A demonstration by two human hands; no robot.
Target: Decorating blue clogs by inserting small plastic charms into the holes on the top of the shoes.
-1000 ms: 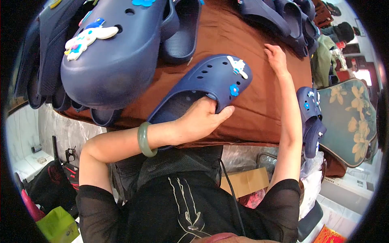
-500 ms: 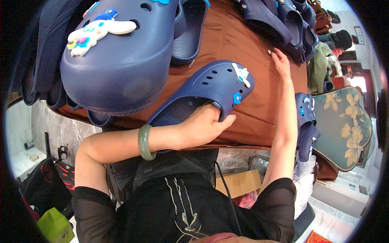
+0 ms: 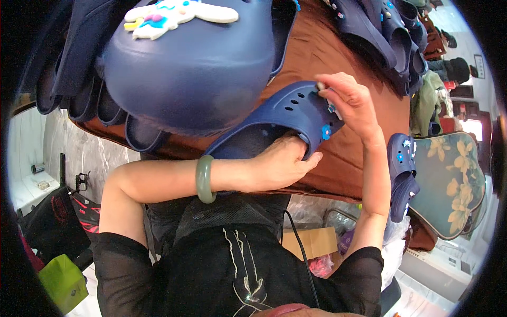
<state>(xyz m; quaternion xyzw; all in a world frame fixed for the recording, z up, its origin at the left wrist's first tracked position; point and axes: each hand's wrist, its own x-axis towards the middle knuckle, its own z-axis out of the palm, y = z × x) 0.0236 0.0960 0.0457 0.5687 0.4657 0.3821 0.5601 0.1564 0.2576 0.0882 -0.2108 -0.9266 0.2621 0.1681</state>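
Note:
A navy blue clog [image 3: 312, 116] with vent holes lies on the brown cloth, its toe toward the right. My left hand [image 3: 280, 164] reaches into its opening and grips the upper, the thumb outside. Over the clog's toe is my right hand [image 3: 351, 103], its thumb and finger pinching a small pale piece [image 3: 320, 86] close to a hole. A blue flower charm [image 3: 326, 131] sits on the upper. Near it, a white and blue charm [image 3: 331, 108] is partly hidden by the right hand.
A large navy clog [image 3: 185, 79] with a white character charm looms close at the upper left. More navy clogs [image 3: 364, 31] are heaped at the far right of the brown cloth [image 3: 306, 47]. Two decorated clogs [image 3: 402, 158] stand beside a floral chair back [image 3: 449, 179].
My right hand has come back from the far right of the cloth to the clog's toe, with the small pale piece in its fingertips. My left hand still grips the clog.

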